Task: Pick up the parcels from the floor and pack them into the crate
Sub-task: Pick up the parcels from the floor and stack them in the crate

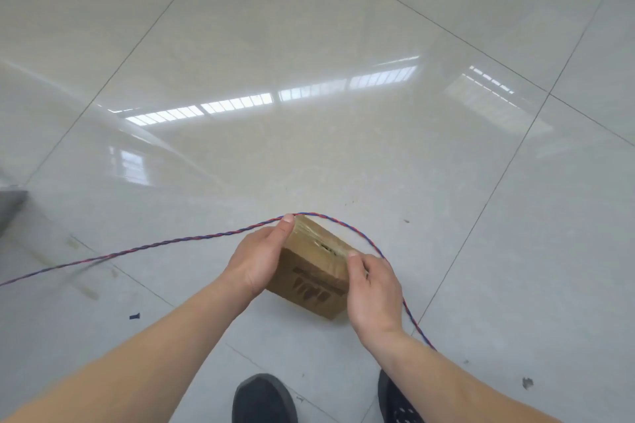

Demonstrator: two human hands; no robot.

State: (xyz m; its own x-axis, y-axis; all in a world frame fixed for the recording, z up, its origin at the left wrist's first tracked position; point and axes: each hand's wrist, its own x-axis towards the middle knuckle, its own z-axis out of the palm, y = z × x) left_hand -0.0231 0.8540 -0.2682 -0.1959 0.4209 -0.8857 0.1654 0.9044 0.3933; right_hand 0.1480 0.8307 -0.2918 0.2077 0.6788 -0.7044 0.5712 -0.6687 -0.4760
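You hold one brown cardboard parcel [311,271] between both hands, low over the pale tiled floor [309,79] and just ahead of your dark shoes [263,400]. Your left hand [256,263] grips the parcel's left side, thumb laid along the taped top edge; your right hand [376,288] grips its right side, thumb pressed on the top near the tape. Whether the parcel's underside touches the floor cannot be told. Dark printing shows on the face toward you, too blurred to read. A twisted red-and-blue cord [154,245] lies on the floor, curving round behind the parcel and running back past your right wrist. A grey object [10,206] sits at the left edge, cut off.
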